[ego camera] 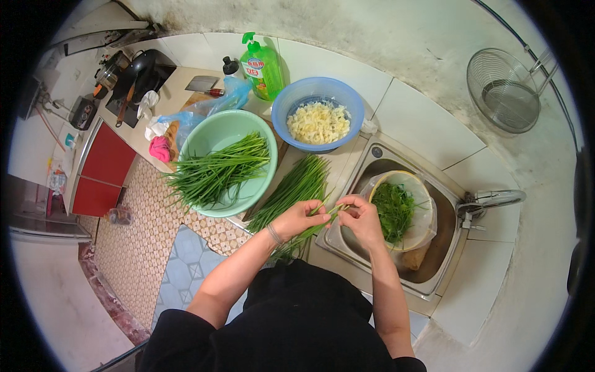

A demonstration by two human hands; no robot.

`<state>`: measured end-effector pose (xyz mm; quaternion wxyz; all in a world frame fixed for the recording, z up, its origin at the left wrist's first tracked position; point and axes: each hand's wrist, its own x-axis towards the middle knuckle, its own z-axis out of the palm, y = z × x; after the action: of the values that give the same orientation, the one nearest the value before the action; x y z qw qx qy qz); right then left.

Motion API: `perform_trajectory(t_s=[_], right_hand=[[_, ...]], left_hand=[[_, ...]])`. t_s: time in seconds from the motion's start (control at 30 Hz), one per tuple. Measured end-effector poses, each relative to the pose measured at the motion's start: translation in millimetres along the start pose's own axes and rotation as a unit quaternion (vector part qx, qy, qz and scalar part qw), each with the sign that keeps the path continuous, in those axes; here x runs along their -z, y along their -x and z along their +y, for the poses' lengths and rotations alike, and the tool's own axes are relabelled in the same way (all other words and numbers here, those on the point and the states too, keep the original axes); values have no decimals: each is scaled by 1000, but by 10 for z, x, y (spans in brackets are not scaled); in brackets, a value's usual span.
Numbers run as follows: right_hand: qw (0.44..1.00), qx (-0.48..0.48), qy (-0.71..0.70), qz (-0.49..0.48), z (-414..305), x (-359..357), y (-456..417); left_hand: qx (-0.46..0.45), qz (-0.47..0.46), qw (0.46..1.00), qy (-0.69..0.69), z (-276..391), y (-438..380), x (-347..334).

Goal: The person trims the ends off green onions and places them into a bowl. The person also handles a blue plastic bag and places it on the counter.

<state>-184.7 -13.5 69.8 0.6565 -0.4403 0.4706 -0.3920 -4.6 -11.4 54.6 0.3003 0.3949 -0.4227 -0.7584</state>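
Note:
My left hand (304, 221) and my right hand (360, 218) meet in front of me between the counter and the sink. Between their fingertips they hold a few thin green stalks, likely garlic chives, whose leaves hang down past my left wrist. Beyond my left hand a pile of long green chives (297, 188) lies on the counter. More chives (228, 167) fill a pale green plastic basin (266, 195), some hanging over its rim. Right of my right hand, a yellow-rimmed, plastic-lined bucket (425, 218) holds leafy green scraps (393, 211).
The bucket stands in a steel sink (446, 251) with a faucet (497, 197). Behind are a blue colander (281, 130) of pale yellow pieces, a green pump bottle (264, 72) and a cleaver (202, 83). A wok (142, 69) sits on the far-left stove. Wire strainers (504, 90) hang on the wall.

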Motion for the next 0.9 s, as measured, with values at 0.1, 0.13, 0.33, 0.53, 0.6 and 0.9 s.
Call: perform_trajectory(t_s=[0.1, 0.13, 0.33, 0.53, 0.6, 0.9], right_hand=[[983, 99, 151, 35, -41, 52, 16], [967, 146, 203, 46, -51, 81, 18], [928, 254, 222, 157, -200, 560, 51], [732, 224, 611, 198, 263, 1242, 124], [936, 176, 282, 117, 163, 684, 109], [995, -26, -91, 13, 82, 213, 143]], left_hand=[[-6, -5, 1000, -26, 33, 39, -10], [1, -7, 999, -31, 54, 51, -19], [-5, -9, 998, 57, -79, 56, 30], [18, 25, 998, 60, -15, 42, -31], [13, 17, 997, 72, 28, 32, -92], [-103, 165, 971, -137, -32, 31, -144]])
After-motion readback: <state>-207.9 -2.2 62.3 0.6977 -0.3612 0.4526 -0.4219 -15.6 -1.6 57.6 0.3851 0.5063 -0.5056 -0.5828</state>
